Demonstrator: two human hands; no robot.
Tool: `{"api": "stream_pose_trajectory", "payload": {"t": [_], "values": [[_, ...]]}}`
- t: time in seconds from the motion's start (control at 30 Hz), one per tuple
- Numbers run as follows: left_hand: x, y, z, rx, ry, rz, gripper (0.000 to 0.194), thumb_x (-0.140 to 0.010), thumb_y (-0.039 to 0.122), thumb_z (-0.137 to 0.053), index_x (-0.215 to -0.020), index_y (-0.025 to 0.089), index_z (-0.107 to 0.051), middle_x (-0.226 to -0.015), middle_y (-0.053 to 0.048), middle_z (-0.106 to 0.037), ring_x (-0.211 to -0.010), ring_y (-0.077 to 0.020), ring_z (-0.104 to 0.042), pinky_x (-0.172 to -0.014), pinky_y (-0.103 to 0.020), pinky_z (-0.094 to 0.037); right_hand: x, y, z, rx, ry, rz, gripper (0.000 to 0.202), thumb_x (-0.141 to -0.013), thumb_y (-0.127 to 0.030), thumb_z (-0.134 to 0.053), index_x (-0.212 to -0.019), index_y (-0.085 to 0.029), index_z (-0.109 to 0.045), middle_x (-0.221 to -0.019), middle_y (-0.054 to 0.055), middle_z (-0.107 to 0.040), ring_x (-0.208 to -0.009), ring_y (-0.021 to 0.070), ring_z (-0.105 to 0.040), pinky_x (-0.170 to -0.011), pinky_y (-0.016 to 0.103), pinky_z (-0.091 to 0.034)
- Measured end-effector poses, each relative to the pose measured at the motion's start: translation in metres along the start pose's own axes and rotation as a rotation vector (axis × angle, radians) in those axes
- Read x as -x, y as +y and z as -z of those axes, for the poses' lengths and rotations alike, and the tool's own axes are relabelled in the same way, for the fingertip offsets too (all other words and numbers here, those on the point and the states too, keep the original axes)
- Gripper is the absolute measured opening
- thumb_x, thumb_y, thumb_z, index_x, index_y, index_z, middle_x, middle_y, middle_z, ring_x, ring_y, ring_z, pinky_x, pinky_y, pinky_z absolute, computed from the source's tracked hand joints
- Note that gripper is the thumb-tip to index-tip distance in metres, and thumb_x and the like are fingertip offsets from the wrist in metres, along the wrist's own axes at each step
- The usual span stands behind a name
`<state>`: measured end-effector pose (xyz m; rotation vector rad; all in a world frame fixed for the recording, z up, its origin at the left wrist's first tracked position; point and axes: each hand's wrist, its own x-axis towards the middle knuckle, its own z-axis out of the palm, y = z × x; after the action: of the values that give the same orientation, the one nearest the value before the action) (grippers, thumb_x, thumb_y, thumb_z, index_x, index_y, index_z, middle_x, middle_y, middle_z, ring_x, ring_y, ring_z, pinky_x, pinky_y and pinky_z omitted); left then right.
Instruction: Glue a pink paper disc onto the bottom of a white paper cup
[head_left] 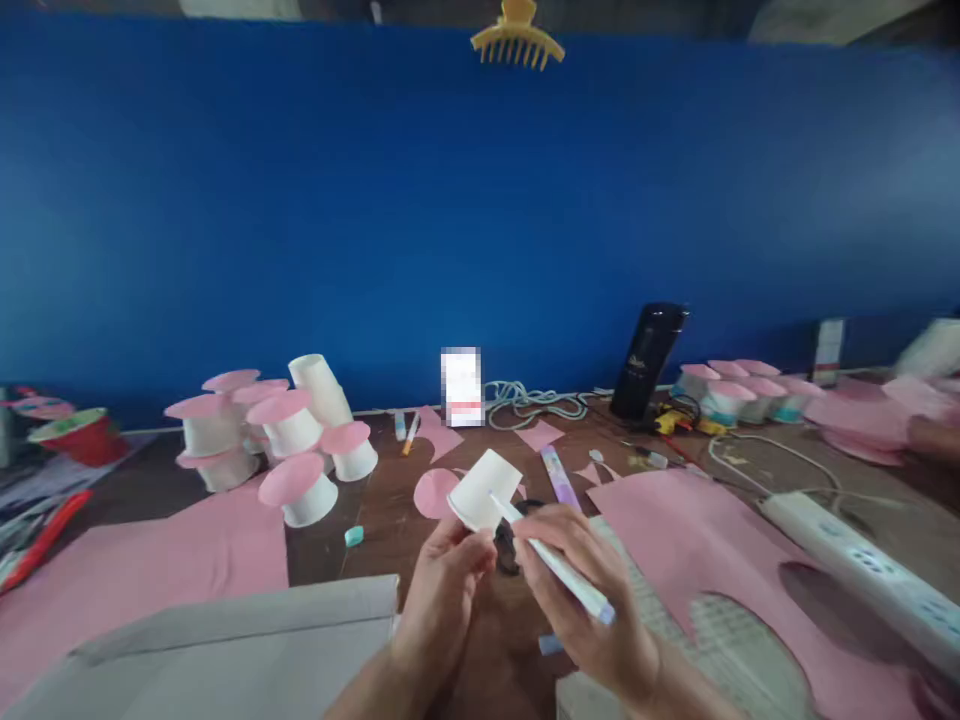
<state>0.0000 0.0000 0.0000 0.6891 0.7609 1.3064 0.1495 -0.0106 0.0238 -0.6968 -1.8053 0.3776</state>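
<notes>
My left hand (446,585) is closed on a white paper cup (484,487), which tilts over the middle of the table. A white marker pen (566,572) is gripped in my right hand (581,590), and its tip meets or nearly meets the cup's side. Whether there is a mark on the cup is too small to tell. Just left of the cup lies a pink paper disc (435,495). A dark ring-like thing (508,550), partly hidden, is between my hands. Left of them stand several white cups topped with pink discs (296,490).
Pink paper sheets lie left (217,555) and right (712,530). A grey cardboard piece (255,640) is at the front left. Toward the back are a black bottle (649,360), white cable (540,400) and glue stick (559,475). A power strip (862,565) lies right, near another person's hand (934,437).
</notes>
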Motion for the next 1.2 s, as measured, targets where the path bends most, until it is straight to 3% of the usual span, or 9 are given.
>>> {"api": "stream_pose_trajectory", "payload": {"t": [0.23,0.47,0.6,0.97,1.2], "values": [[0.003,0.001,-0.004,-0.026,0.015,0.044,0.026,-0.065,0.025,-0.073,-0.088,0.016,-0.069,-0.080,-0.004,-0.064,-0.066,-0.0119,-0.053,-0.066,-0.025,-0.042,0.003,0.005,-0.001,-0.031,-0.029,0.044,0.050,-0.079,0.002,-0.056,-0.123,-0.024,-0.056,-0.106,0.005,-0.066,-0.099,0.0187,-0.060,-0.083,0.033,-0.054],[0.008,0.000,-0.008,0.085,-0.094,0.079,0.026,-0.075,0.027,-0.068,-0.098,0.017,-0.069,-0.090,-0.007,-0.067,-0.080,-0.0159,-0.059,-0.074,-0.027,-0.043,0.002,0.003,0.002,-0.041,-0.057,0.058,0.049,-0.080,0.000,-0.056,-0.123,-0.024,-0.056,-0.113,0.005,-0.066,-0.110,0.0206,-0.058,-0.094,0.037,-0.051],[0.006,-0.007,-0.003,0.208,-0.032,0.071,0.025,-0.083,0.033,-0.059,-0.096,0.015,-0.070,-0.095,-0.009,-0.066,-0.081,-0.0155,-0.057,-0.071,-0.026,-0.045,0.001,0.003,0.002,-0.045,-0.037,0.041,0.049,-0.081,0.000,-0.055,-0.124,-0.024,-0.055,-0.113,0.004,-0.066,-0.108,0.0197,-0.060,-0.093,0.036,-0.051],[0.000,-0.003,-0.003,0.195,0.081,-0.020,0.017,-0.071,0.025,-0.073,-0.082,0.013,-0.068,-0.076,-0.002,-0.059,-0.063,-0.0070,-0.049,-0.063,-0.020,-0.043,0.001,-0.001,0.001,-0.025,-0.005,-0.016,0.042,-0.081,-0.001,-0.055,-0.119,-0.021,-0.057,-0.102,0.006,-0.066,-0.093,0.0178,-0.063,-0.082,0.032,-0.054],[0.001,-0.006,-0.001,0.118,0.152,0.020,0.021,-0.070,0.031,-0.072,-0.078,0.012,-0.067,-0.070,-0.004,-0.061,-0.067,-0.0120,-0.055,-0.068,-0.025,-0.044,0.002,0.001,0.002,0.036,-0.021,-0.039,0.041,-0.083,-0.003,-0.055,-0.119,-0.022,-0.057,-0.100,0.005,-0.066,-0.091,0.0175,-0.062,-0.079,0.032,-0.054]]}}
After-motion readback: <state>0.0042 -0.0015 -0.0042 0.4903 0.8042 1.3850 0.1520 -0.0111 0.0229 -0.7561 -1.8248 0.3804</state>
